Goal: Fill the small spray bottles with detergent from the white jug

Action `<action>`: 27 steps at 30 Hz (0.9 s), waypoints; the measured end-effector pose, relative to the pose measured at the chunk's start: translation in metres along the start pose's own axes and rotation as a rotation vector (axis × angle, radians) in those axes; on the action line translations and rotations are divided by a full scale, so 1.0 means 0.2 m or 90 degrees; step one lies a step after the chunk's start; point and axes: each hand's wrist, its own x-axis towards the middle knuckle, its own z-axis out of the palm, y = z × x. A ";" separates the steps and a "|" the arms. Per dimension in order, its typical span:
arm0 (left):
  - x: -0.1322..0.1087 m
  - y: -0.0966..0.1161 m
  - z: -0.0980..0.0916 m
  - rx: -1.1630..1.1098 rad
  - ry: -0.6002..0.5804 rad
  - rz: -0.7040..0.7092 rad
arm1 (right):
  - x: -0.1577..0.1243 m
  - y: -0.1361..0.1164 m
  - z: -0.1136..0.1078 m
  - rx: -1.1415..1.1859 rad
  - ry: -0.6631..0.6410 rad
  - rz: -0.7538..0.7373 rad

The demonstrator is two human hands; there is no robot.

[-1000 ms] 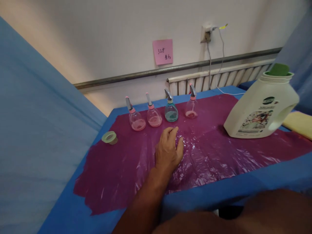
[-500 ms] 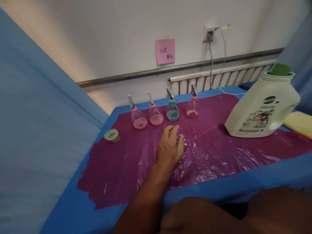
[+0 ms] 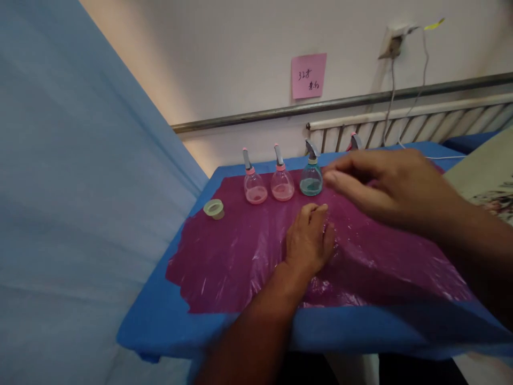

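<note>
My left hand (image 3: 308, 239) rests on the purple plastic sheet (image 3: 224, 256), fingers loosely bent, thumb apart, with nothing visible in it. Above the sheet my right hand (image 3: 390, 184) reaches in from the right, fingers curved and thumb a little apart; I see nothing held. Its fingertips appear beside the teal spray bottle (image 3: 311, 179), but whether they touch it I cannot tell. Two spray bottles with pink liquid, a left one (image 3: 255, 190) and a middle one (image 3: 282, 185), stand upright in the same row. Another spray bottle's grey trigger head (image 3: 355, 141) shows behind my right hand, its body hidden.
A pale green cup-like cap (image 3: 215, 209) sits at the sheet's left. Partly behind my right arm is a large cream jug (image 3: 487, 176). The table has a blue cover (image 3: 160, 315). A blue curtain (image 3: 80, 187) hangs left; a pipe (image 3: 256, 115) and radiator run behind.
My right hand has come in from below right and now reaches over the sheet toward the bottles. The view has swung right-to-left, shifting everything rightward. My left hand stays on the sheet.
</note>
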 end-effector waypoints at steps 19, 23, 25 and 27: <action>0.01 -0.04 -0.01 -0.011 0.061 -0.004 | 0.36 0.61 0.41 -0.074 0.033 0.199; 0.04 -0.03 0.00 -0.056 0.096 -0.051 | 0.19 0.46 0.27 -0.010 0.046 0.117; 0.04 -0.02 0.01 -0.094 0.073 -0.080 | 0.08 0.37 0.22 0.005 0.049 0.101; 0.05 -0.01 0.01 -0.141 0.033 -0.094 | -0.03 0.30 0.20 0.027 0.048 0.111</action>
